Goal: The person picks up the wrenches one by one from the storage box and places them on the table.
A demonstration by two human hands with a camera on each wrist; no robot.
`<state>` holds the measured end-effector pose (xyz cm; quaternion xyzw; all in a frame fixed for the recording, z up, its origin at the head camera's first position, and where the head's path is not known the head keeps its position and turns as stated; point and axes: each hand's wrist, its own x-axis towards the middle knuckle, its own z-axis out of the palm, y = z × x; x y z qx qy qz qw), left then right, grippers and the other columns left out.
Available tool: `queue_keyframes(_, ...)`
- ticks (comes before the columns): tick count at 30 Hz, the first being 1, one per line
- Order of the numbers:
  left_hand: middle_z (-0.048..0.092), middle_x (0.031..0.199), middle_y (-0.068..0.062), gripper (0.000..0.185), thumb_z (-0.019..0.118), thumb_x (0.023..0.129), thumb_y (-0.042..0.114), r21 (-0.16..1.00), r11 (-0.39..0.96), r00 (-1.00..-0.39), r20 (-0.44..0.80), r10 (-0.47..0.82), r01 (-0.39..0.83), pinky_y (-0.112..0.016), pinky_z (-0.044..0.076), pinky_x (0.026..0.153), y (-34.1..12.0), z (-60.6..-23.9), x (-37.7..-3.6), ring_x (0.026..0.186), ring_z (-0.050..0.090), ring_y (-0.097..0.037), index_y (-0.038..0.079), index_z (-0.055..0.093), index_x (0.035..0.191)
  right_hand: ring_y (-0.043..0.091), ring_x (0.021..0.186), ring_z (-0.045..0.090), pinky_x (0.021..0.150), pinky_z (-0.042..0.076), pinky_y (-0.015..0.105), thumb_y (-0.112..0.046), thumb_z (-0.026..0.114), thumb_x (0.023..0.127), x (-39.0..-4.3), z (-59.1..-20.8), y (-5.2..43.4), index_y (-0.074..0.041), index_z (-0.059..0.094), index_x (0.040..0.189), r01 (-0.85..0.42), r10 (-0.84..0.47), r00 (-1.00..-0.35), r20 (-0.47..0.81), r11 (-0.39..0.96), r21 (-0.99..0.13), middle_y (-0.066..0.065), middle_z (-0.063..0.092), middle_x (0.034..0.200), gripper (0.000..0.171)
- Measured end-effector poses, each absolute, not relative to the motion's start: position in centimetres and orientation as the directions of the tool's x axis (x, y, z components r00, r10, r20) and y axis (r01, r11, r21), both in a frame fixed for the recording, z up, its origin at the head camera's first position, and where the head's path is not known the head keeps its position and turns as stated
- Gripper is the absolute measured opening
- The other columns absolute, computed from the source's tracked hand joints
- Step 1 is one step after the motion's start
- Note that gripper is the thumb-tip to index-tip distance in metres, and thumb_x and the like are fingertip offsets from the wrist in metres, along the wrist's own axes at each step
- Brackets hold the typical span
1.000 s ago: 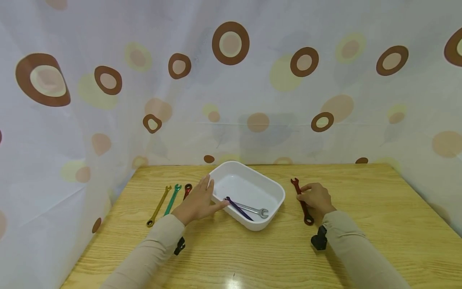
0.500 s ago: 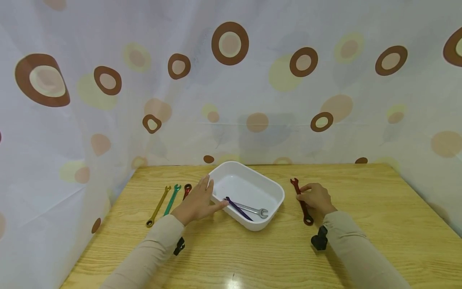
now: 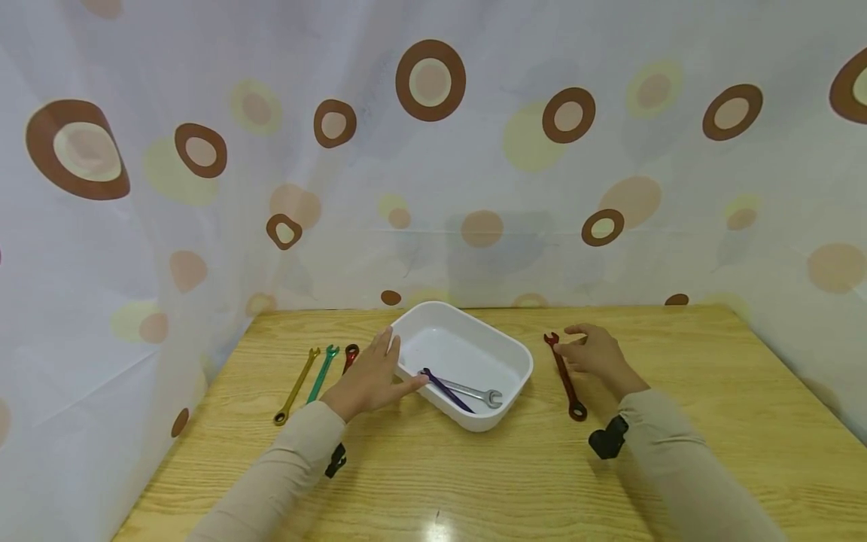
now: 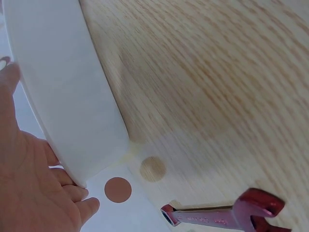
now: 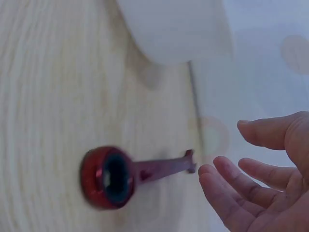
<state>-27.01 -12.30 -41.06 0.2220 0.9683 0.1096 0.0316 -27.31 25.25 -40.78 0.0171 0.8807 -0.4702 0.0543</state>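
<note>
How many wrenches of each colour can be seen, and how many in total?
Red wrench: 2, one right of the tray, one by the left hand
Yellow wrench: 1
Green wrench: 1
Purple wrench: 1, in the tray
Silver wrench: 1, in the tray
Total: 6

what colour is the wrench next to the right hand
Dark red wrench, lying on the wooden table beside the right hand; clearest in the head view.
</note>
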Motion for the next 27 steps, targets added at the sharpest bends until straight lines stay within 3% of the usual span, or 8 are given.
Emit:
queue_keyframes(4,0.008,0.158,-0.023,0.101,0.041,0.089,0.071,0.226,0.878,-0.9,-0.017,0.436,0.422,-0.049,0.017,0.116,-12.3,-40.9,-26.9,0.146,0.008,-0.036,-0.007,0.02,0.149,0.042,0.108,0.059,0.087,0.053,0.046,-0.024,0.058,0.096,-27.5,-39.5,24.4,0.004,0.035,0.144,0.008,-0.056,-0.997,-0.046,0.55,-0.835,0.03,0.053,0.126,0.06)
queue_keyframes(12,0.009,0.158,-0.024,0.1,0.042,0.089,0.07,0.226,0.876,-0.898,-0.012,0.439,0.425,-0.049,0.017,0.116,-12.2,-40.8,-27.0,0.146,0.01,-0.037,-0.007,0.02,0.149,0.036,0.111,0.057,0.085,0.052,0.043,-0.023,0.062,0.095,-27.1,-38.1,21.1,-0.004,0.045,0.141,-0.111,-0.127,-0.991,0.043,0.594,-0.797,0.021,0.06,0.121,0.052)
queue_keyframes(27,0.008,0.158,-0.022,0.102,0.041,0.088,0.072,0.229,0.883,-0.906,-0.015,0.423,0.409,-0.049,0.018,0.116,-12.3,-41.2,-27.2,0.146,0.009,-0.036,-0.006,0.02,0.15,0.029,0.096,0.065,0.085,0.052,0.042,-0.014,0.07,0.088,-27.3,-41.0,14.3,0.001,0.06,0.123,-0.294,-0.331,-0.938,0.1,0.61,-0.736,0.015,0.066,0.105,0.039)
